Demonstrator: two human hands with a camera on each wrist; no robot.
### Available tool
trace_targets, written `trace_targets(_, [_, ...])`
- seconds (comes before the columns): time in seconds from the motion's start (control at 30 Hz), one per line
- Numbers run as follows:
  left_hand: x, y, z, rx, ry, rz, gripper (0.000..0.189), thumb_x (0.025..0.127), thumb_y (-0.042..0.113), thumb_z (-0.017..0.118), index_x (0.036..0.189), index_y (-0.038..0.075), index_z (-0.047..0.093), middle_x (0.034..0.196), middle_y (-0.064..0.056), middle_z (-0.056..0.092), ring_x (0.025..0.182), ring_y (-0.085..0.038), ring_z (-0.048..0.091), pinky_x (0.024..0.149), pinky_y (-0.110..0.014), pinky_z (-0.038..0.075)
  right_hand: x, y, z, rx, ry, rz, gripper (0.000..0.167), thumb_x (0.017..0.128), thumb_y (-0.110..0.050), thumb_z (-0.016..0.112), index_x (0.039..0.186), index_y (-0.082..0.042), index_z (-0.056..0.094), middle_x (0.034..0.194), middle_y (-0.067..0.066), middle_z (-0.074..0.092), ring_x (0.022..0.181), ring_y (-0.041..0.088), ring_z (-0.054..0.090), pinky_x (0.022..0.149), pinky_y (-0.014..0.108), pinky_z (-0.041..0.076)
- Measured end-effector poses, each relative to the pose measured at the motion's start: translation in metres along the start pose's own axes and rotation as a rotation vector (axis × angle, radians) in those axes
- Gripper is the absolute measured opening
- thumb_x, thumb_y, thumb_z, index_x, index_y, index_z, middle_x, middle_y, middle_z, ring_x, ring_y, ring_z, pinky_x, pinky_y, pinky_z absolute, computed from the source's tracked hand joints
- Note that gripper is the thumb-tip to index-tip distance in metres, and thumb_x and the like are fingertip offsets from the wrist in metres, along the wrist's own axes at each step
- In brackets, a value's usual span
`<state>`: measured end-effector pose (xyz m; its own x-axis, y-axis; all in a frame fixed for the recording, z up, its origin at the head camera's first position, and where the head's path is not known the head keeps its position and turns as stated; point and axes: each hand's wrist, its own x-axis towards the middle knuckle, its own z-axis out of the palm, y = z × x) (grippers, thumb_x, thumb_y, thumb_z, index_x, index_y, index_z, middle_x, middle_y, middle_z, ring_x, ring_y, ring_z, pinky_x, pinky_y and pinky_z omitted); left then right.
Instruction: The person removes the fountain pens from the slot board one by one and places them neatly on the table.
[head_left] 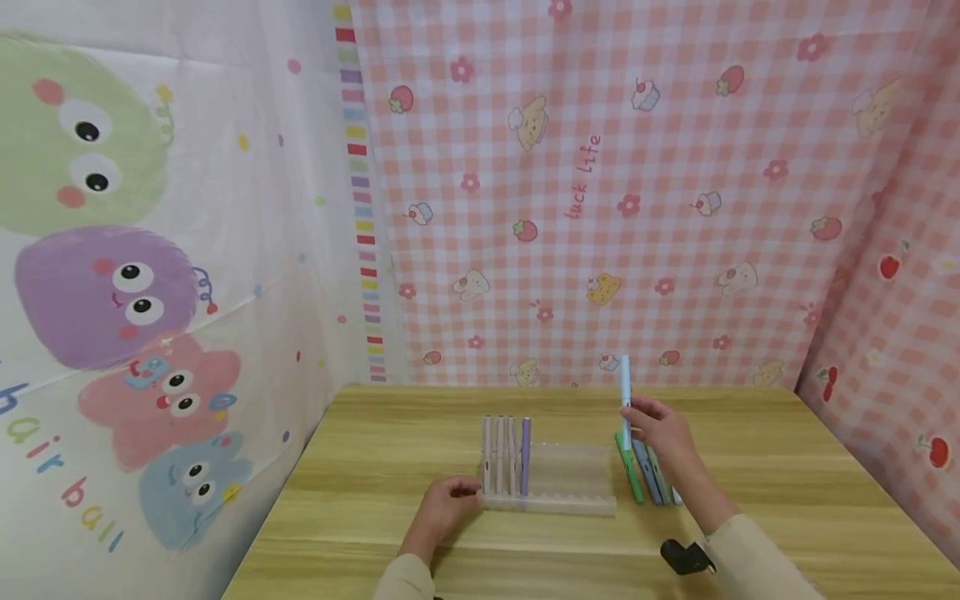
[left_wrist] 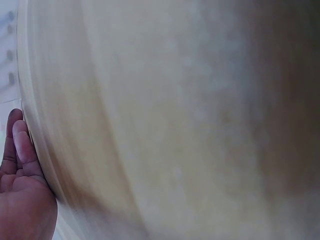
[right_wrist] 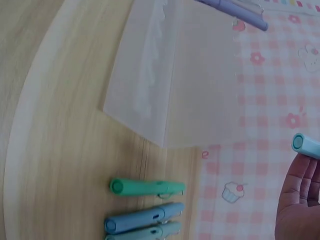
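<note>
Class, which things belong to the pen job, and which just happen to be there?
Belong:
light-blue pen in right hand
clear pen rack
three pale pens
purple pen
green pen
blue pen

Apparently don't:
pink-checked cloth
black object (use unclear)

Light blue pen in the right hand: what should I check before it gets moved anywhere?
1. Light blue pen held: ok, the right hand pinches it.
2. Clear of the loose green pen: ok, the right wrist view shows a gap.
3. Room in the translucent pen rack: ok, bare space right of the purple pen.
4. Light blue pen above the rack: not ok, it is off to the right.
5. Rack held firmly: cannot tell; the left hand is at its near left corner.
</note>
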<state>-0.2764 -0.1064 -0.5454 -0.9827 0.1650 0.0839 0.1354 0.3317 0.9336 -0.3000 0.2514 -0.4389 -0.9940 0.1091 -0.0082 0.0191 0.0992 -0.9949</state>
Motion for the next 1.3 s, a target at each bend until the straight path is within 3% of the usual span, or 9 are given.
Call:
trace_targets(0.3, [0.000,0.002,0.000,-0.002,0.000,-0.014,0.018,0.086,0.002,0.073,0.102,-0.006,0.070,0.095,-0.011,0.069,0.087,-0.016,0.059,0.079,-0.034,0.050,0.006,0.009,-0.023,-0.035,0.024,0.020,0.056,0.098,-0.025,0.064,0.141,0.006,0.045,0.114,0.001,0.062,0.093,0.004,0.061,0.089,0.029,0.053])
trace_targets(0.53, [-0.001,0.002,0.000,-0.007,0.006,0.001,0.018,0.086,0.001,0.073,0.101,-0.008,0.070,0.095,-0.013,0.069,0.087,-0.017,0.059,0.078,-0.034,0.050,0.010,0.020,-0.041,-0.072,0.050,0.041,0.053,0.098,-0.023,0.064,0.139,0.007,0.046,0.109,0.000,0.063,0.089,0.004,0.062,0.082,0.023,0.053])
trace_targets(0.83, [-0.002,0.001,-0.001,-0.021,0.001,-0.005,0.018,0.085,0.001,0.073,0.101,-0.008,0.070,0.095,-0.012,0.070,0.085,-0.015,0.059,0.076,-0.031,0.050,0.012,0.036,-0.062,-0.108,0.040,0.076,0.055,0.099,-0.022,0.063,0.139,0.011,0.044,0.105,-0.001,0.065,0.092,0.008,0.062,0.088,0.033,0.054])
trace_targets(1.1, [-0.002,0.001,0.000,-0.030,0.002,0.025,0.018,0.085,-0.001,0.073,0.100,-0.010,0.069,0.093,-0.015,0.069,0.084,-0.016,0.059,0.074,-0.030,0.050,0.014,0.065,-0.087,-0.156,0.019,0.100,0.049,0.097,-0.012,0.062,0.130,0.021,0.044,0.092,0.000,0.067,0.082,0.010,0.063,0.071,0.029,0.056])
trace_targets(1.3, [-0.001,0.000,0.000,-0.036,0.001,0.028,0.017,0.085,-0.002,0.072,0.100,-0.010,0.069,0.093,-0.016,0.069,0.084,-0.016,0.059,0.075,-0.031,0.050,0.011,0.082,-0.103,-0.240,0.033,0.148,0.053,0.094,-0.014,0.064,0.130,0.020,0.045,0.080,-0.002,0.066,0.071,0.009,0.060,0.062,0.027,0.053])
